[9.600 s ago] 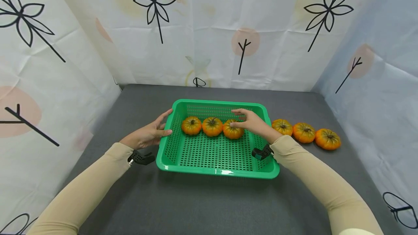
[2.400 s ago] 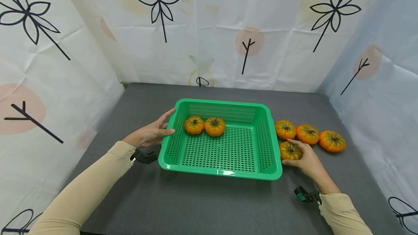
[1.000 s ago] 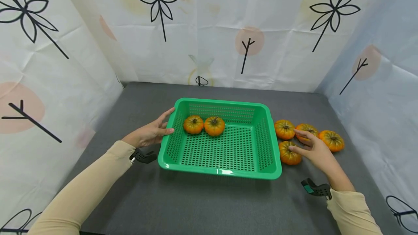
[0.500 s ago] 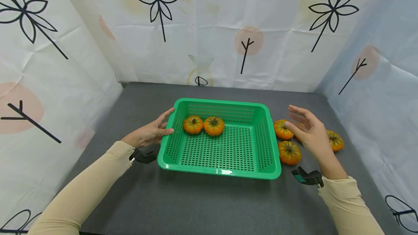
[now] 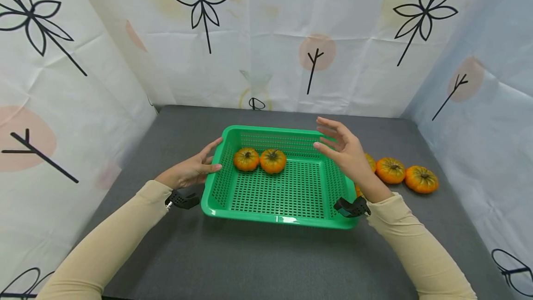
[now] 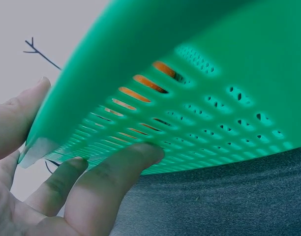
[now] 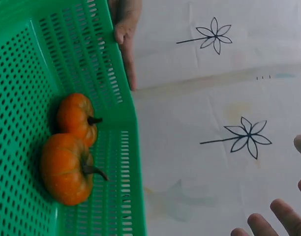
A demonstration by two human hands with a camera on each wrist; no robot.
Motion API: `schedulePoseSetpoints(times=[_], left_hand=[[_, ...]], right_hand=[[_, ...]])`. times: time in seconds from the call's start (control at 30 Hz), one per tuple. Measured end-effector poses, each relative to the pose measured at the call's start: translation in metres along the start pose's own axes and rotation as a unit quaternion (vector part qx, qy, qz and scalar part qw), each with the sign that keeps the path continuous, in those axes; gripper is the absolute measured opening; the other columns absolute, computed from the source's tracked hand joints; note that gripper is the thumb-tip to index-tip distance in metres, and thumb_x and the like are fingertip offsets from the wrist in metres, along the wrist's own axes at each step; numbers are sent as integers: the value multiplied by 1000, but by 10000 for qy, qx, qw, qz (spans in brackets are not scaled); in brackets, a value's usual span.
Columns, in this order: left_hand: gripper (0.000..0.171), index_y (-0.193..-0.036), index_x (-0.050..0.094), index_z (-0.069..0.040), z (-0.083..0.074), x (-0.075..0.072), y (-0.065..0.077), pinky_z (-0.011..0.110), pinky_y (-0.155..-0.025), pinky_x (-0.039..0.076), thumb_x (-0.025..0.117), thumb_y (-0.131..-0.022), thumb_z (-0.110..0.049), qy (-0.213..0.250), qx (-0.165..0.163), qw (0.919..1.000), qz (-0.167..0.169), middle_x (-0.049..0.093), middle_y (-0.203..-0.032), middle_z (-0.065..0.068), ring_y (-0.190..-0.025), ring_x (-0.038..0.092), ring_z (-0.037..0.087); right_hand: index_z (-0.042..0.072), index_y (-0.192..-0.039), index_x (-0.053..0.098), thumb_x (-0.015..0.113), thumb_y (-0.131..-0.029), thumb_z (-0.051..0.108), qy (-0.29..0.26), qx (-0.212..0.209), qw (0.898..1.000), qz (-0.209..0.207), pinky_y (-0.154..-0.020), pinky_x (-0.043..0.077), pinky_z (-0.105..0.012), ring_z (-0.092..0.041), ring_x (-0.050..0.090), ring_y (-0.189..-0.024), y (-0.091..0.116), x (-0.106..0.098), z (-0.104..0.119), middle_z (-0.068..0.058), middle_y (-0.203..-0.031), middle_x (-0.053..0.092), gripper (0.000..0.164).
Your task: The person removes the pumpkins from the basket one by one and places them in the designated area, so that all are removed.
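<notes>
A green plastic basket (image 5: 279, 219) with perforated walls stands mid-table, two small orange pumpkins (image 5: 246, 159) (image 5: 273, 161) side by side near its back left. My left hand (image 5: 189, 170) holds the basket's left end; in the left wrist view the thumb (image 6: 17, 118) lies at the rim and fingers touch the slotted outer wall. Above the basket's back right corner hovers my right hand (image 5: 345, 154), fingers spread and nothing held. Behind that hand and wrist, two pumpkins (image 5: 369, 162) (image 5: 358, 191) on the table are mostly hidden.
Farther right on the grey table (image 5: 266, 263), two more pumpkins (image 5: 390, 170) (image 5: 421, 179) sit in a row with the partly hidden one. White cloth (image 5: 270, 36) with printed plants encloses the table at the back and both sides.
A third pumpkin has left the basket for the table at its right, where my right hand let it go. That hand then rose and swung left over the basket. My left hand stayed put.
</notes>
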State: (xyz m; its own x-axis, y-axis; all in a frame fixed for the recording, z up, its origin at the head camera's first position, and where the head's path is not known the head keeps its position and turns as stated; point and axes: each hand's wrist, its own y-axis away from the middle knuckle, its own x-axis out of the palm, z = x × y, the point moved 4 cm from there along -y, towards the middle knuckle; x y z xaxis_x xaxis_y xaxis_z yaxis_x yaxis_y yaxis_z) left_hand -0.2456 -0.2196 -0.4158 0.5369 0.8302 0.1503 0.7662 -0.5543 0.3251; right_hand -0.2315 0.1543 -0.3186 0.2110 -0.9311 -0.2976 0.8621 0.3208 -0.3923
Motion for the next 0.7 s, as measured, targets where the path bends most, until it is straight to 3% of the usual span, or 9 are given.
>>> schedulePoseSetpoints(times=[0.17, 0.4, 0.53, 0.7], left_hand=[[94, -153, -9, -44, -1, 0, 0, 57, -93, 50, 56, -98, -6, 16, -2, 10000, -4, 10, -160, 19, -127, 48, 45], [94, -153, -10, -43, -2, 1, 0, 57, -95, 50, 57, -97, -7, -13, -15, 10000, 13, 9, -160, 19, -129, 45, 46], [95, -153, -10, -43, -2, 0, 0, 57, -94, 50, 57, -97, -7, -51, -32, 10000, -10, 8, -160, 19, -128, 48, 44], [95, -153, -10, -43, -2, 1, 0, 58, -94, 50, 58, -97, -7, -68, -37, 10000, -14, 8, -160, 19, -127, 48, 44]], right_hand=[[0, -143, 41, 64, -91, -2, -436, 238, 9982, 330, -108, 41, -47, -34, 39, -137, -13, 21, -9, -16, -150, 37, 58], [5, -145, 41, 67, -90, 2, -640, 679, 9930, 718, -110, 36, -55, -38, 37, -138, -25, 46, -32, -13, -152, 37, 61], [11, -147, 40, 71, -89, 12, -299, 1273, 9854, 1086, -110, 37, -54, -37, 35, -139, -32, 59, -50, -11, -153, 35, 66], [12, -150, 36, 74, -87, 16, 374, 1879, 9680, 1620, -109, 38, -53, -39, 31, -141, -41, 74, -69, -11, -155, 31, 73]])
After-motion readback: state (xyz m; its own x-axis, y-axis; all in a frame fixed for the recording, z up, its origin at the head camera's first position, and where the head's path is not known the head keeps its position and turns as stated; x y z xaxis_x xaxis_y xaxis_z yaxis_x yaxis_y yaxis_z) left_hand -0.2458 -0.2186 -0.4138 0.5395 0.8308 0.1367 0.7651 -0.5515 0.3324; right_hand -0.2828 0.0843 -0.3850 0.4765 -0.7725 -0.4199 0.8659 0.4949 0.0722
